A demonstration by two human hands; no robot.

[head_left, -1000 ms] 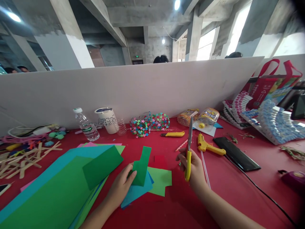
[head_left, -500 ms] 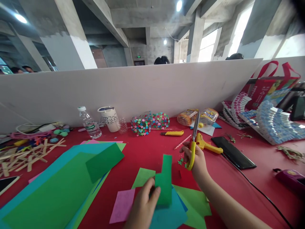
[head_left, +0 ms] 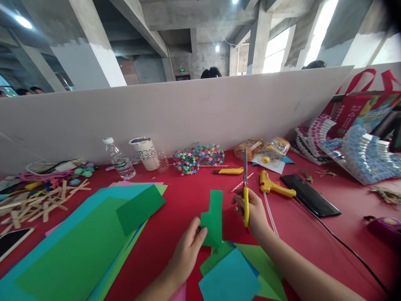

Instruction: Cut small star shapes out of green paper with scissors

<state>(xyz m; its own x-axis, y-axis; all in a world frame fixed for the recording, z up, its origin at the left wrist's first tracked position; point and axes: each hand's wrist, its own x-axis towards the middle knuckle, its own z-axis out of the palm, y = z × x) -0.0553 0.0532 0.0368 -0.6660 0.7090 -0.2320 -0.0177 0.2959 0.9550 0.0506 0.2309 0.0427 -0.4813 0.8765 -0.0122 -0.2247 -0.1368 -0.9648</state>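
Observation:
Pinched at its left edge by my left hand (head_left: pixel 187 247) is a green paper piece (head_left: pixel 214 219), cut to an L-like shape with a narrow strip pointing up. My right hand (head_left: pixel 254 210) grips yellow-handled scissors (head_left: pixel 246 205), their blades upright and together, a little to the right of the paper. The scissors and the green piece are apart. Below the hands lie a blue paper square (head_left: pixel 230 278) and light green paper (head_left: pixel 263 267), overlapping on the red table (head_left: pixel 169 225).
Large green and blue sheets (head_left: pixel 75 234) cover the left side. A yellow glue gun (head_left: pixel 275 187) with its cord and a black phone-like slab (head_left: pixel 308 195) lie right. A water bottle (head_left: pixel 119 161), a cup (head_left: pixel 144 154) and a yellow utility knife (head_left: pixel 230 171) stand or lie behind.
My left hand has raised the green piece slightly, farther from me. The scissors have shifted left and now show edge-on. More of the blue square and the glue stick is visible.

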